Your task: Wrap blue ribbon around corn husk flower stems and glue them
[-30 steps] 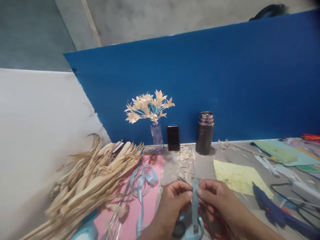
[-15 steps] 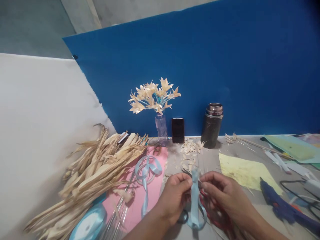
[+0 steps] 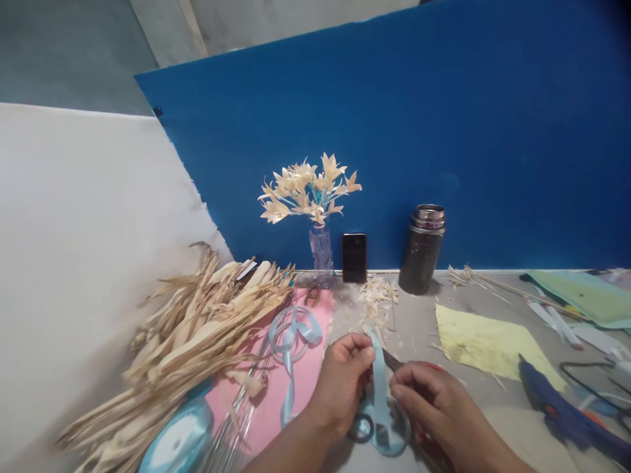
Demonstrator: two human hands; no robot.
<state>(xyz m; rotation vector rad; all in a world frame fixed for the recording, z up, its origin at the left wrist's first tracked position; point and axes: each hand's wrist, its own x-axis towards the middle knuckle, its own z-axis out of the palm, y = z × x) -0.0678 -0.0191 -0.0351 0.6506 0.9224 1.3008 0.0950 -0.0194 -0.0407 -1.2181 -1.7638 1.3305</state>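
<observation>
My left hand (image 3: 345, 371) is closed, with thumb and forefinger pinching the upper part of a light blue ribbon strip (image 3: 379, 381) that hangs down between my hands. My right hand (image 3: 434, 401) is closed too, its fingertips pinched right beside the ribbon's edge. What those fingers hold, if anything, is too small to make out. Behind the ribbon, a dark blade (image 3: 392, 361) points toward my left hand, with something red partly under my right hand. Below lie a dark ring-shaped handle (image 3: 362, 428) and a loop of blue ribbon (image 3: 398, 443).
Dried corn husks (image 3: 197, 335) and a ribbon spool (image 3: 177, 440) lie left, beside pink paper (image 3: 308, 381) with ribbon and wires. Husk flowers (image 3: 308, 187) stand in a bottle (image 3: 321, 256), near a phone (image 3: 354, 257) and flask (image 3: 422, 249). Yellow paper (image 3: 493, 338) and a glue gun (image 3: 557, 407) lie right.
My right hand has dropped slightly, and the pale flower tip that stood above my hands is out of sight. The ribbon now slants, its top leaning left; more of the blade shows.
</observation>
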